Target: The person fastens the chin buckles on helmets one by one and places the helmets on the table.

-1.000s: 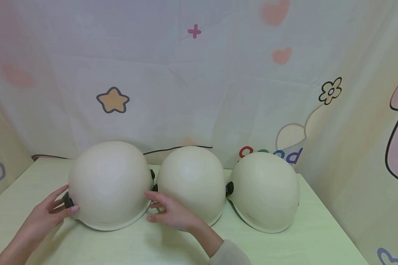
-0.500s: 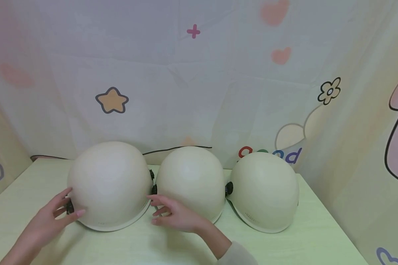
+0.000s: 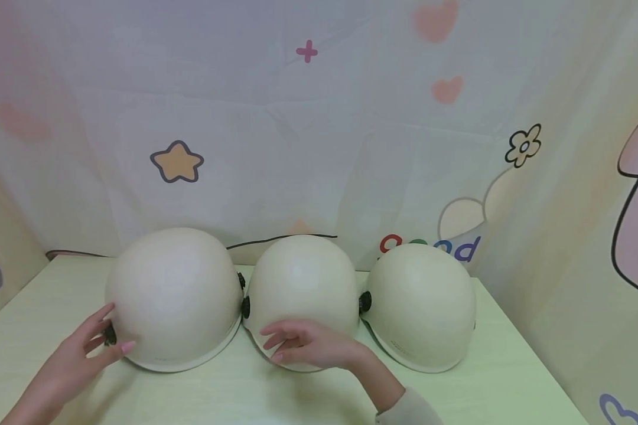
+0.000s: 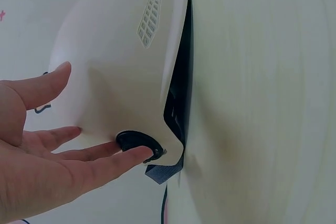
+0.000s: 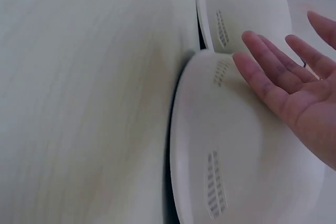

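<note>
Three cream helmets stand dome-up in a row: a left helmet [image 3: 175,289], a middle helmet [image 3: 303,274] and a right helmet [image 3: 420,301]. My left hand [image 3: 77,363] is at the left helmet's outer side, fingers spread and mostly straight. In the left wrist view, its fingertips lie at a round black side knob [image 4: 134,140], and the thumb is apart from the other fingers. A dark strap [image 4: 165,172] shows under the rim. My right hand [image 3: 313,343] is in front of the middle helmet, fingers loosely bent, holding nothing. Whether it touches the shell cannot be told.
The helmets stand on a pale green table [image 3: 202,398], near its back edge. Behind them hangs a printed cloth [image 3: 276,159] with a star, hearts and a flower. More cloth closes off both sides. Black side knobs [image 3: 365,301] sit between neighbouring helmets.
My right hand has moved right, from the left helmet's right edge to the front of the middle helmet. The left hand has stayed at the left helmet, shifting only slightly. The helmets stand as before.
</note>
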{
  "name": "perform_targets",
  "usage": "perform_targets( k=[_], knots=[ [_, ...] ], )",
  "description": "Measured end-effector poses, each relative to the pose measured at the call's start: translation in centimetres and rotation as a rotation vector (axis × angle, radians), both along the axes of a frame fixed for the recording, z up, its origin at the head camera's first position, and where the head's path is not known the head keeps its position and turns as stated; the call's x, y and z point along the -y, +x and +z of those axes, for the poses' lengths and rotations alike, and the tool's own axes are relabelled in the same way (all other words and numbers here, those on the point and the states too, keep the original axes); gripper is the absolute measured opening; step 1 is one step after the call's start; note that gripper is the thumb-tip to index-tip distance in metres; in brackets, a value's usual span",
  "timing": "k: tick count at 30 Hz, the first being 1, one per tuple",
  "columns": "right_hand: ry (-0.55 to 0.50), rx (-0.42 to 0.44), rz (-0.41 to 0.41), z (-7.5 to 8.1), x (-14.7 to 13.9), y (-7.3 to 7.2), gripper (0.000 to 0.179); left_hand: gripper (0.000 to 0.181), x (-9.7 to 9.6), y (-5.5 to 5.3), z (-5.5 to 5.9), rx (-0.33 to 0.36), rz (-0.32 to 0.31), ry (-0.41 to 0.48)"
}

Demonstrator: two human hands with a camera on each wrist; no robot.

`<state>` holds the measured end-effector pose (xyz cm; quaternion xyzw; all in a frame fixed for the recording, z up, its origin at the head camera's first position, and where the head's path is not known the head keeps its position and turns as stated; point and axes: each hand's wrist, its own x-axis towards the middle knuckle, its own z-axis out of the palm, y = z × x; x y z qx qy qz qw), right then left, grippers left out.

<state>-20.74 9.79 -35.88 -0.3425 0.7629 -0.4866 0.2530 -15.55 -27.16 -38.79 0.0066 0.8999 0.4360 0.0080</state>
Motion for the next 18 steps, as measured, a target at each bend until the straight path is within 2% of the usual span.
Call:
perform_targets(
  k=[5,8,11,18],
  knots=[
    [-0.019,0.019,-0.014,1.0,-2.4,-0.2,0.039,0.082,-0.3,0.2,-0.1,-0.028,0.004,0.003],
    [-0.059,0.035,-0.028,1.6,-4.1,-0.6,0.04,0.08,-0.6,0.4,0.2,-0.031,0.01,-0.007],
    [-0.091,0.009,-0.053,2.4,-5.9,-0.9,0.041,0.078,-0.9,0.5,0.6,-0.039,0.026,-0.033],
    [-0.002,-0.07,-0.184,4.0,-9.6,-1.3,0.042,0.071,-1.7,0.6,1.5,-0.103,0.062,-0.057]
  ],
)
